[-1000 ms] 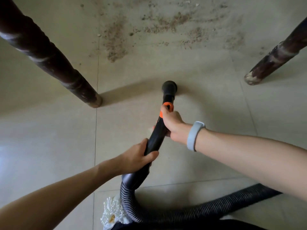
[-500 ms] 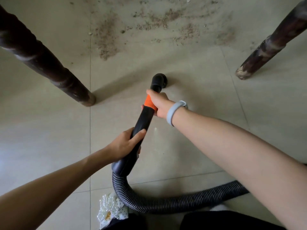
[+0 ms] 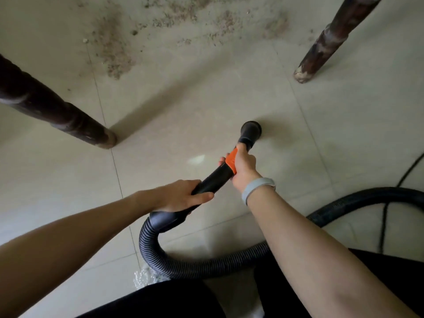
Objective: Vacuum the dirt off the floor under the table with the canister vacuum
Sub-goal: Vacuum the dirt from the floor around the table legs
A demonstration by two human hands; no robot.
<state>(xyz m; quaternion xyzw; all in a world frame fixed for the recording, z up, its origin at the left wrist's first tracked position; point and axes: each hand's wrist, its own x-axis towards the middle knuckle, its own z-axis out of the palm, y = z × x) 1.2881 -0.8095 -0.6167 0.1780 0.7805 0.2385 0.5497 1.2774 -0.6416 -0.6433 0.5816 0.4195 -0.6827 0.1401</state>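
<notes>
Two hands on one black wand. Left hand: fingers and thumb curled round the lower wand, just above the cuff where the ribbed hose joins. Right hand: clamped on the orange collar near the nozzle; grey band on the wrist. Nozzle: round, black, mouth down on the pale tile floor, between the two table legs. Dirt: brown grit scattered across the far tiles, well apart from the nozzle. Left leg: dark turned wood, foot on a tile joint. Right leg: dark, worn pale at the foot. Hose: loops from the wand toward the person, then away right. Cord: thin, black, lying on the floor at right, crossing the hose.
</notes>
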